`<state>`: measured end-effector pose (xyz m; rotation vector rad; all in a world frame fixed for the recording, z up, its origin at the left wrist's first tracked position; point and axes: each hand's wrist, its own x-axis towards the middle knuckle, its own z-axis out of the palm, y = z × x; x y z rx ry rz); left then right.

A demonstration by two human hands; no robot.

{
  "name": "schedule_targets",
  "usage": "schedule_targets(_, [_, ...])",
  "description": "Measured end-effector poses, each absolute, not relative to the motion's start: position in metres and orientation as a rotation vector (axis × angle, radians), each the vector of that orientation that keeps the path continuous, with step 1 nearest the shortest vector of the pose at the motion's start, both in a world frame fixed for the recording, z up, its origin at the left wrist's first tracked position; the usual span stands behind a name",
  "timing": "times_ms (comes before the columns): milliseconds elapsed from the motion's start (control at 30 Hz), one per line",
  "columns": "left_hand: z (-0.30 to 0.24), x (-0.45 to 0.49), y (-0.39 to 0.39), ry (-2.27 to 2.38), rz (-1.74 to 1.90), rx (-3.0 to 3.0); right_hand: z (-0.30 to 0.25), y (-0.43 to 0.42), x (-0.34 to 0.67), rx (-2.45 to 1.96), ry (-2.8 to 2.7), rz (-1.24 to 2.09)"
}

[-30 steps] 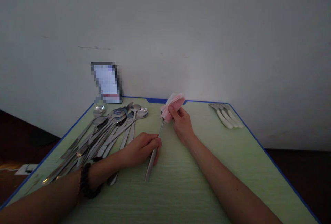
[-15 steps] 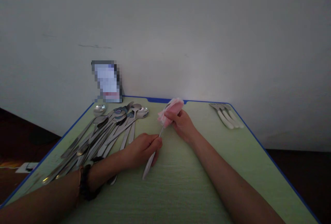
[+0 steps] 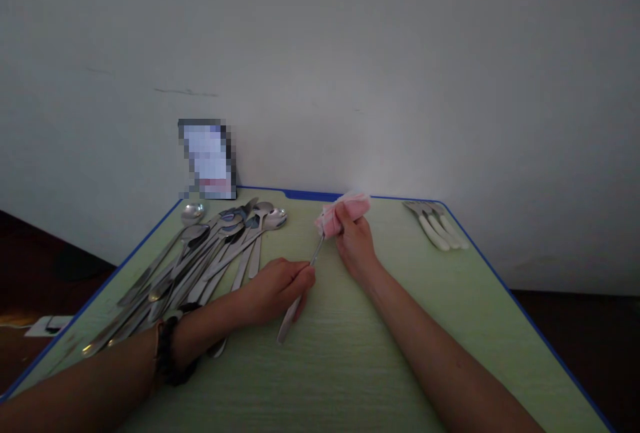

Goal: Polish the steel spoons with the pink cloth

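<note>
My left hand is closed around the handle of a metal utensil, which slants up and away over the middle of the table. The head of this utensil is wrapped in a pink cloth, so its kind is hidden. My right hand pinches the cloth around that far end, thumb on top. Left of my left hand lies a pile of metal spoons and other cutlery, heads mostly pointing away from me.
Three forks with white handles lie side by side at the table's far right. A phone with a blurred screen leans against the wall at the back left. The green table has a blue edge.
My right hand and the pink cloth have shifted slightly to the right, and the cloth has turned a little. My left hand stays almost where it was on the handle.
</note>
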<state>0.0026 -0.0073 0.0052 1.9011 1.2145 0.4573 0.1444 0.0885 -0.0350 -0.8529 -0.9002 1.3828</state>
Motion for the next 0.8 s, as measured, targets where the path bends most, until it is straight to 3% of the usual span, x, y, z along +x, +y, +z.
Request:
schedule_targets(400, [0.004, -0.001, -0.007, 1.213, 0.442, 1.881, -0.013, 0.078, 0.156, -0.736, -1.096, 1.861])
schedule_targets(800, [0.009, 0.004, -0.009, 1.334, 0.181, 2.194, -0.016, 0.076, 0.145, -0.883, -0.841, 1.639])
